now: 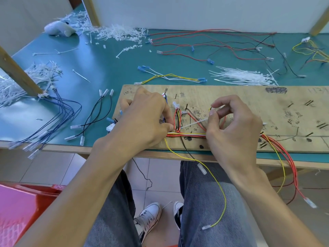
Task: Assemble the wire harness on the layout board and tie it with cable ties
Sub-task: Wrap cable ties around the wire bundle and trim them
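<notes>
1. The flat wooden layout board [231, 97] lay along the near edge of the green-matted table [106, 72], right of its middle.
2. A bundle of red, yellow and white wires [188, 134] ran along the board's near edge, and its yellow branch [219, 186] hung over that edge.
3. On the board's left half, the left hand [146, 118] held the bundle's left end. The right hand [233, 125], beside it, pinched a thin white plastic cable tie [194, 123] lying between them.
4. Behind the board's right half lay a pile of loose white cable ties [243, 76].
5. Left of the board lay black wires with clear terminals [96, 114]. Farther left, blue wires [58, 113] reached the near edge.
6. A heap of white tie offcuts [121, 32] sat along the far edge.
</notes>
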Available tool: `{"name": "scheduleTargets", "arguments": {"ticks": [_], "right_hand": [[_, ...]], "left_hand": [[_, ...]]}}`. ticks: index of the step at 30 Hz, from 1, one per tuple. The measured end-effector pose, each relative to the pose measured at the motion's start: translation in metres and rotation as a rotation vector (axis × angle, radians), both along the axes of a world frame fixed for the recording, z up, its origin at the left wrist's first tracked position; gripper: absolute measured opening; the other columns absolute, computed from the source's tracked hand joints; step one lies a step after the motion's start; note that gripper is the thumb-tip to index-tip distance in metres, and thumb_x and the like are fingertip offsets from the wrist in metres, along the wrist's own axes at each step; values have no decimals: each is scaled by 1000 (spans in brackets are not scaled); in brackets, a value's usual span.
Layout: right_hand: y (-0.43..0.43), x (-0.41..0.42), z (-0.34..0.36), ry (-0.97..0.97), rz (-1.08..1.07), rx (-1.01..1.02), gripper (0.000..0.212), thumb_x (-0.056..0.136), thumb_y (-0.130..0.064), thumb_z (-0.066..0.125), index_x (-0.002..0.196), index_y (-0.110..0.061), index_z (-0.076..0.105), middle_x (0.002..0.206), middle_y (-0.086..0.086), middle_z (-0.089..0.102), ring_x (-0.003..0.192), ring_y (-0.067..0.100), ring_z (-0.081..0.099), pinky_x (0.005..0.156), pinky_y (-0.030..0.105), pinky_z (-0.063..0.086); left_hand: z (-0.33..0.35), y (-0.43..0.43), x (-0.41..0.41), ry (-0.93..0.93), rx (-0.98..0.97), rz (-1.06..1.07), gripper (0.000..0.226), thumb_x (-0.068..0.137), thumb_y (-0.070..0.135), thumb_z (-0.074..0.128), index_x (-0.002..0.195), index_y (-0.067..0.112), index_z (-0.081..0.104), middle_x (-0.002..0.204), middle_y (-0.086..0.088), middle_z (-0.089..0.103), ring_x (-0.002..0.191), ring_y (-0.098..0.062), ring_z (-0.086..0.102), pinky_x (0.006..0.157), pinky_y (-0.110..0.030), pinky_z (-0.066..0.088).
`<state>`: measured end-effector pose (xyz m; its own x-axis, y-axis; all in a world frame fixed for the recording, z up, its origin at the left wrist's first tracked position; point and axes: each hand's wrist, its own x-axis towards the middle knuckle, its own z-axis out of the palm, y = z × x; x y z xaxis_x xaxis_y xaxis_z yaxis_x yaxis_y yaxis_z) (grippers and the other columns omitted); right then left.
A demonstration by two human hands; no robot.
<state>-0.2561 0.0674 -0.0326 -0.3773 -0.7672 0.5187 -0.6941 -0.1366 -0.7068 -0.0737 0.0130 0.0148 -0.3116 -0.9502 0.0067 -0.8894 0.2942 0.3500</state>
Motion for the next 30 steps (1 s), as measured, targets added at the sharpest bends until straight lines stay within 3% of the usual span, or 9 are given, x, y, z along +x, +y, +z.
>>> {"name": "scheduleTargets", "arguments": {"ticks": [5, 10, 15, 18, 23, 30], "right_hand": [[2, 1, -1, 23, 36, -15, 18, 88, -11, 69, 98, -25, 67, 76, -14, 60, 82, 16, 59, 88, 58, 47], [-1, 0, 0, 57, 180, 2, 20, 86, -10, 72, 91, -28, 68, 74, -19, 62, 85, 11, 61, 86, 57, 47], [-3, -5, -4, -28, 85, -36, 21, 86, -6, 70, 91, -27, 69, 76, -14, 62, 82, 14, 61, 81, 47, 49], [-2, -5, -5, -8, 57, -43, 19, 85, -7, 70, 91, -25, 70, 76, -14, 60, 83, 17, 60, 82, 48, 49], [-2, -4, -4, 15, 113, -32, 19, 87, -8, 71, 93, -25, 70, 77, -18, 60, 86, 17, 62, 84, 54, 49], [-1, -5, -3, 72, 194, 2, 18, 86, -14, 74, 92, -29, 70, 75, -23, 62, 93, 12, 61, 88, 57, 44]], "left_hand": [[-2, 1, 0, 13, -20, 18, 16, 83, 37, 86, 73, 38, 74, 89, 14, 60, 106, -7, 27, 81, -37, 19], [-5, 0, 2, 16, -32, 12, 14, 85, 37, 85, 75, 36, 75, 85, 13, 62, 104, -7, 26, 83, -39, 21], [-5, -1, 2, -40, -29, -31, 13, 86, 39, 83, 77, 36, 74, 90, 16, 55, 104, -4, 20, 79, -37, 14], [-1, -4, 0, -83, -32, -68, 12, 84, 36, 85, 79, 32, 75, 88, 19, 48, 98, -1, 16, 77, -36, 12], [4, -5, -6, -155, -20, -82, 12, 83, 33, 86, 81, 29, 75, 92, 16, 45, 110, -8, 22, 81, -39, 16], [2, 3, -11, -266, -68, -103, 10, 89, 23, 77, 85, 20, 68, 97, 5, 55, 117, -19, 26, 84, -43, 24]]}}
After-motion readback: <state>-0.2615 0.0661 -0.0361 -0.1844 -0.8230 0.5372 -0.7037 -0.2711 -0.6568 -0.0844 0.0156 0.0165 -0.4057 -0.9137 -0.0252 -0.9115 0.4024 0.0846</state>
